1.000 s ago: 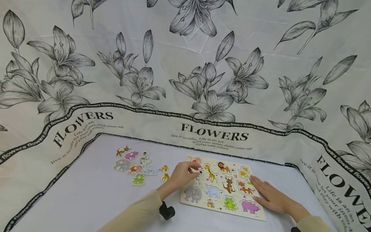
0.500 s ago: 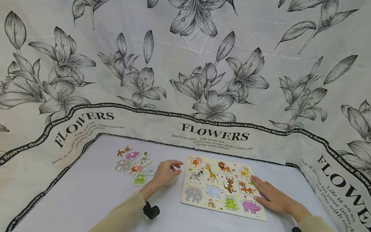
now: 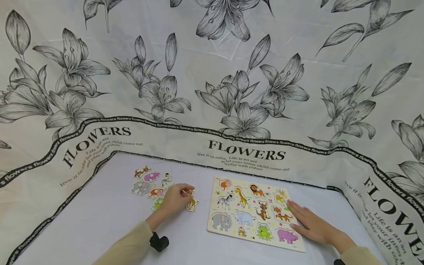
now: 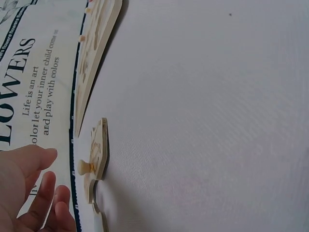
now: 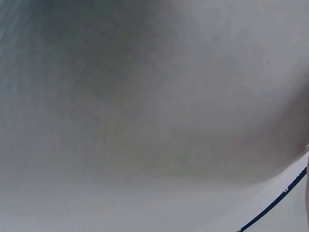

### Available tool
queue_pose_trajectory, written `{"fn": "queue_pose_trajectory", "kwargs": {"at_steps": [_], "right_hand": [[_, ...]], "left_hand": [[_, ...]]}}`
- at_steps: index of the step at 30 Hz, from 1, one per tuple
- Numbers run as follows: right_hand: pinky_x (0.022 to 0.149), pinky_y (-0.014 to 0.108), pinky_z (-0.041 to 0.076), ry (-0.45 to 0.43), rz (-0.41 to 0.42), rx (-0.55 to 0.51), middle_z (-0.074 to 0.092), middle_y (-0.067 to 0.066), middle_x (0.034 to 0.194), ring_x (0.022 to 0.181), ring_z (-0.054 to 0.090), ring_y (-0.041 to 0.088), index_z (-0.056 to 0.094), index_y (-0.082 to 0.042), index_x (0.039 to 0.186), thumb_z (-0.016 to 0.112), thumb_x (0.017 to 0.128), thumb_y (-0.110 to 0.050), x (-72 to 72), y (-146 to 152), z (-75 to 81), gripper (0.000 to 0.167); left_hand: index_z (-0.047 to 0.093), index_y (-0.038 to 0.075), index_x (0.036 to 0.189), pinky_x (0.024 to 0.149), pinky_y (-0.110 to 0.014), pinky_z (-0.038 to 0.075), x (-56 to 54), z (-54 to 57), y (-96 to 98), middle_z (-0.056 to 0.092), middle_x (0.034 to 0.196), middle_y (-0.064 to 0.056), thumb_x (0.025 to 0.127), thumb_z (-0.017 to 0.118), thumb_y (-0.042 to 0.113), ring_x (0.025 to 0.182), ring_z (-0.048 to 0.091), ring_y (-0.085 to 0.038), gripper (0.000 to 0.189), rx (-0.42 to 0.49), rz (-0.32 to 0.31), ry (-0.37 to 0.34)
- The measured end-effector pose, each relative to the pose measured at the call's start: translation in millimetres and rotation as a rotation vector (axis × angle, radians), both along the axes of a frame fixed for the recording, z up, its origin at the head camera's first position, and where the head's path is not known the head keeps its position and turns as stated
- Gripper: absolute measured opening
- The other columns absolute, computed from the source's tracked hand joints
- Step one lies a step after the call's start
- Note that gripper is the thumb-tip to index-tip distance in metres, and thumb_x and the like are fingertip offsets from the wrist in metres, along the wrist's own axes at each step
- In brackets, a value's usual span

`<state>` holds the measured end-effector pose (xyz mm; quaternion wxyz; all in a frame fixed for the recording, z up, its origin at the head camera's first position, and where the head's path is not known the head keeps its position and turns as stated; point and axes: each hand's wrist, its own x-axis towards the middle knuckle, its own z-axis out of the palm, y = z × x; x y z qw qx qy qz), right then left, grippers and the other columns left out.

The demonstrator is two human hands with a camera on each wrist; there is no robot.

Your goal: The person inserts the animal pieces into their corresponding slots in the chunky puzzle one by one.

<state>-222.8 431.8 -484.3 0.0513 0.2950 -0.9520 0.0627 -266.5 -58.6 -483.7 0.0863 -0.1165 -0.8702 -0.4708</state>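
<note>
Left hand (image 3: 177,197) hung unclosed by the giraffe (image 3: 191,206), my right hand (image 3: 311,225) flat against the board (image 3: 228,233); other pieces (image 3: 140,188) lay unplaced.

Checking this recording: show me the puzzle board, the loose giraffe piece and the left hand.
Puzzle board (image 3: 226,233): head view, on its near edge.
Giraffe piece (image 3: 191,205): head view, on its lower body.
Left hand (image 3: 176,197): head view, on its back.
</note>
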Motion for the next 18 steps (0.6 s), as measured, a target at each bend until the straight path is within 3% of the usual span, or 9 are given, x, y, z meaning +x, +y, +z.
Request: {"fn": "queue_pose_trajectory", "kwargs": {"at_steps": [18], "right_hand": [[0.102, -0.001, -0.014, -0.031, -0.020, -0.001, 0.039, 0.024, 0.148, 0.132, -0.011, -0.023, 0.036, 0.000, 0.146, 0.054, 0.096, -0.038, -0.4, 0, 0.5, 0.065]], "left_hand": [[0.072, 0.005, 0.095, 0.059, -0.018, 0.043, -6.7, -11.6, -5.5, 0.067, 0.078, -0.003, 0.074, 0.078, 0.004, 0.066, 0.052, -0.007, 0.021, 0.005, 0.028, -0.055]]}}
